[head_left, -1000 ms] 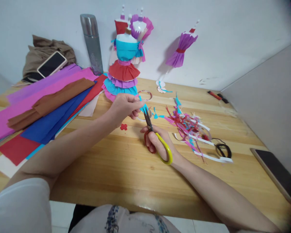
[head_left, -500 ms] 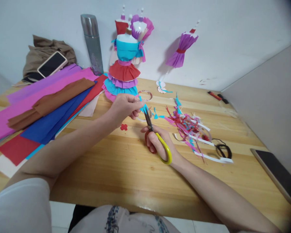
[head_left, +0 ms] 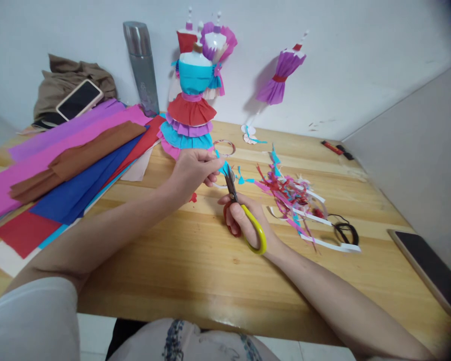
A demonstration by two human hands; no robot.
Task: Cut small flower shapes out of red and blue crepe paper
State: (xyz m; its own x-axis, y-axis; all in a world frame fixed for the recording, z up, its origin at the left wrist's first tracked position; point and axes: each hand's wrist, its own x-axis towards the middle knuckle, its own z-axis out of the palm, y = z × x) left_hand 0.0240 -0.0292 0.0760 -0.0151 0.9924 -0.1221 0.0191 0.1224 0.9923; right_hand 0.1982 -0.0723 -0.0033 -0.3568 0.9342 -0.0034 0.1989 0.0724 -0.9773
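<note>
My left hand (head_left: 197, 168) pinches a small piece of blue crepe paper (head_left: 224, 167) between thumb and fingers. Up against that piece are the blades of the scissors (head_left: 254, 228), which have one yellow and one red handle loop. My right hand (head_left: 250, 215) is closed around the handles, with the blades pointing up and away from me. A small red paper flower (head_left: 193, 197) lies on the table, partly covered by my left wrist. Just behind my hands stands a mini dress form (head_left: 193, 109) in a blue, red and purple tiered paper dress.
Stacked crepe paper sheets (head_left: 78, 165) cover the left, with a phone (head_left: 79, 100) and a grey bottle (head_left: 143, 70) behind. To the right lie paper scraps (head_left: 285, 190), a black hair tie (head_left: 348, 233) and another phone (head_left: 424, 265). A purple-dressed form (head_left: 281, 77) stands by the wall.
The left hand has shifted slightly down, and its wrist now covers part of the red flower. The scissor blades have changed angle a little at the blue paper.
</note>
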